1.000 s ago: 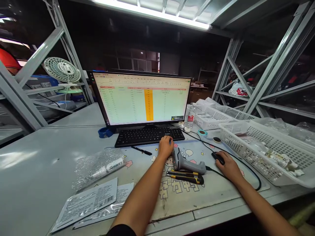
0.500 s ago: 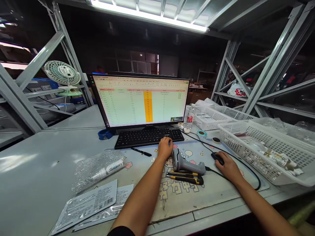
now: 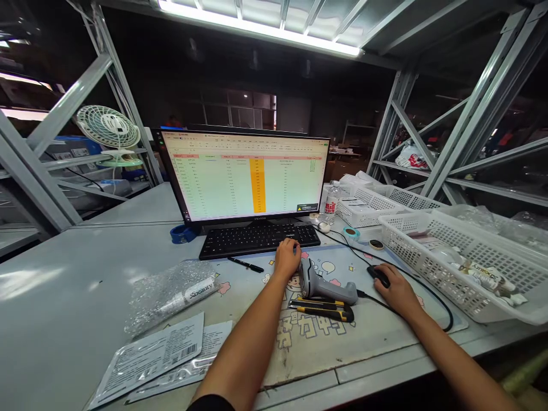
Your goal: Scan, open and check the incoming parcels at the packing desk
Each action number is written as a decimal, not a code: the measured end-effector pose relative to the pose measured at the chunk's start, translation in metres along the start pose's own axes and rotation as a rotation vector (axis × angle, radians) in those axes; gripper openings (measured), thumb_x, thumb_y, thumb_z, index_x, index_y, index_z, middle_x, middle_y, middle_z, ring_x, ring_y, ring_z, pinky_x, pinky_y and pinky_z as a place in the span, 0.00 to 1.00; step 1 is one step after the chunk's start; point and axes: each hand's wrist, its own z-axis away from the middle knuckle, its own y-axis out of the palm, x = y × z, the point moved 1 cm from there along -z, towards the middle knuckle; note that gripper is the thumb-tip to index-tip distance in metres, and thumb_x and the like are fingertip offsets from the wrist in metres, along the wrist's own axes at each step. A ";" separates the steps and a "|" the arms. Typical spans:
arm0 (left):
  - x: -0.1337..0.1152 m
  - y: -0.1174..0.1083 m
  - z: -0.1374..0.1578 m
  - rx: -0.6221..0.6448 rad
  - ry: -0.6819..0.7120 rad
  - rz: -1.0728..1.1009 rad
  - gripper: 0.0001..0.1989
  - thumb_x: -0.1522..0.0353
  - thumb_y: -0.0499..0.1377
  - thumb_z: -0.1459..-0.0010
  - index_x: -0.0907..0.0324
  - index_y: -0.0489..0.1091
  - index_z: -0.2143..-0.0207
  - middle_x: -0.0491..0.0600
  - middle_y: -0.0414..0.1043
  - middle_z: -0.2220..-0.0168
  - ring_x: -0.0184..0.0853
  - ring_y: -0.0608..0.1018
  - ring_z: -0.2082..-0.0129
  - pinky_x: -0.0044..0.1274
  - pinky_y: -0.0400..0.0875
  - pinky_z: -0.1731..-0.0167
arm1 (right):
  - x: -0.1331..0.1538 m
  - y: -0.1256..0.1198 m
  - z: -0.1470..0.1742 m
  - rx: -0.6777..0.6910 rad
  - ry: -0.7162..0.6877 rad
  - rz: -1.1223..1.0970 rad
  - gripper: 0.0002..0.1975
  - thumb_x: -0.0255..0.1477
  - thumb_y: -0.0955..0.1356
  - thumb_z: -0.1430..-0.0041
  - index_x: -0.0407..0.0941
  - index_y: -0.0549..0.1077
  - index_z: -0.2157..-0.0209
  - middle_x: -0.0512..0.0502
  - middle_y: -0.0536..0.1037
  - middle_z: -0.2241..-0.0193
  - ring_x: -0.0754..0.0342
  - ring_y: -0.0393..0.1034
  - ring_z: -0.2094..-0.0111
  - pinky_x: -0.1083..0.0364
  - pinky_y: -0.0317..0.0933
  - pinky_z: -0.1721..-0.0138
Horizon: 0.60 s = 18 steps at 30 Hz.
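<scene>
My left hand (image 3: 287, 258) rests at the front edge of the black keyboard (image 3: 240, 240), fingers on or near its lower right keys, with nothing held. Wrapped over a black computer mouse (image 3: 379, 276) on the desk mat is my right hand (image 3: 398, 291). Between the hands a grey barcode scanner (image 3: 327, 288) lies on its side, its cable leading right. Just below it are yellow-and-black utility knives (image 3: 325, 311). Behind the keyboard, a monitor (image 3: 226, 182) displays a spreadsheet with an orange column.
Left of my arm lie a black pen (image 3: 245, 264), a bubble-wrapped tube (image 3: 188, 294) and flat printed pouches (image 3: 158, 354). Blue tape (image 3: 183, 234) sits beside the keyboard. White plastic baskets (image 3: 449, 274) line the right side, near a bottle (image 3: 331, 205). A fan (image 3: 109, 128) stands at left.
</scene>
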 end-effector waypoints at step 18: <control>0.000 0.000 0.000 0.008 -0.008 0.002 0.07 0.74 0.57 0.32 0.58 0.76 0.60 0.54 0.77 0.54 0.45 0.77 0.50 0.35 0.73 0.46 | 0.001 0.001 0.000 0.006 0.002 0.023 0.19 0.39 0.63 0.34 0.48 0.76 0.49 0.38 0.76 0.44 0.40 0.76 0.48 0.43 0.71 0.48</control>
